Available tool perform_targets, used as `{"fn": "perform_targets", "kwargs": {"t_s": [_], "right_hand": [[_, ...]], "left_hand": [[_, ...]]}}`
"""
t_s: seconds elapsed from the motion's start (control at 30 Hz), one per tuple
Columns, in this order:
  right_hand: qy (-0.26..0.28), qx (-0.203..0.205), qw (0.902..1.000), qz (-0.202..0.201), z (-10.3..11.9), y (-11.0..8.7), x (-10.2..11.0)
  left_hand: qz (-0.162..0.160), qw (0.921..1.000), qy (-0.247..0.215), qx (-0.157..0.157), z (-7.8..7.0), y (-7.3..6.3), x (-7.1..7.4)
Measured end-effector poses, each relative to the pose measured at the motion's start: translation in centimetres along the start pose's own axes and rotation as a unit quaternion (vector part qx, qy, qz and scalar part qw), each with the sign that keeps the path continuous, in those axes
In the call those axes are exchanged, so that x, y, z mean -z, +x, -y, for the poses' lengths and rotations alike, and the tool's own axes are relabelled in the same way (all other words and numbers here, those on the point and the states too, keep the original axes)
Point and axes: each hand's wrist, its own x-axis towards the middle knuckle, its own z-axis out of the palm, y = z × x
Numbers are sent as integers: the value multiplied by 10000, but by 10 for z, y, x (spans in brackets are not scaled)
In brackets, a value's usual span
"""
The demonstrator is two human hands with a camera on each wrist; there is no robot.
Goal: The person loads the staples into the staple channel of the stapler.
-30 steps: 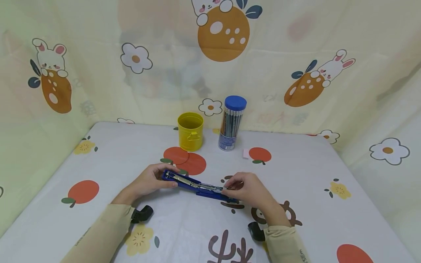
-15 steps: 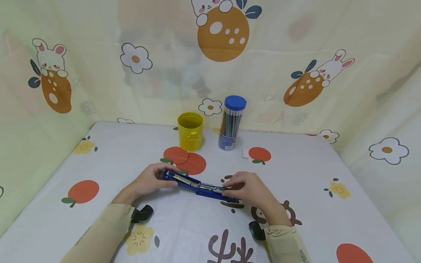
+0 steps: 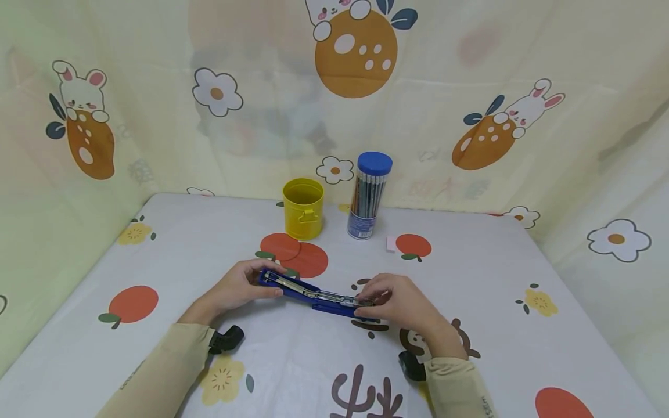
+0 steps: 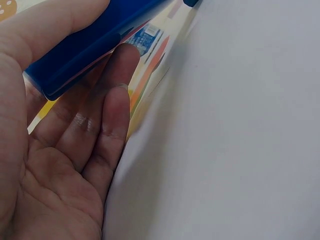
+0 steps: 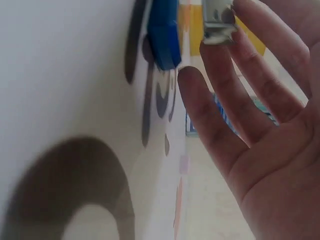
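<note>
A blue stapler [image 3: 319, 297] is unfolded just above the table, its metal magazine [image 3: 340, 298] facing up. My left hand [image 3: 243, 287] grips its left end, thumb on the near side and fingers behind; the left wrist view shows the thumb along the blue body [image 4: 95, 45]. At the other end, my right hand [image 3: 394, 299] holds the stapler between thumb and fingertips. The right wrist view has the magazine's metal tip [image 5: 218, 22] by the fingers, with the blue end [image 5: 165, 35] beside it. The right thumb's contact is hidden there.
Behind the hands stand a yellow bucket [image 3: 303, 209] and a blue-lidded tub of pencils [image 3: 369, 194]. A small pale pink rectangle [image 3: 390, 244] lies to the right of the tub. Printed cloth covers the table [image 3: 183, 255] and hangs around it.
The right thumb has shifted slightly down and away from the right fingertips, and the right wrist has moved a little right. The left hand and stapler stay nearly still.
</note>
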Motion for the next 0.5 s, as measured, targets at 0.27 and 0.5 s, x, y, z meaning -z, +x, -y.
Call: {"fn": "perform_targets", "kwargs": {"t_s": [0.27, 0.5], "right_hand": [[716, -392, 9967, 53, -11, -3, 8], [1006, -484, 9937, 134, -14, -4, 10]], "left_hand": [[-21, 10000, -42, -13, 0, 1, -1], [54, 9993, -370, -94, -4, 1, 3]]}}
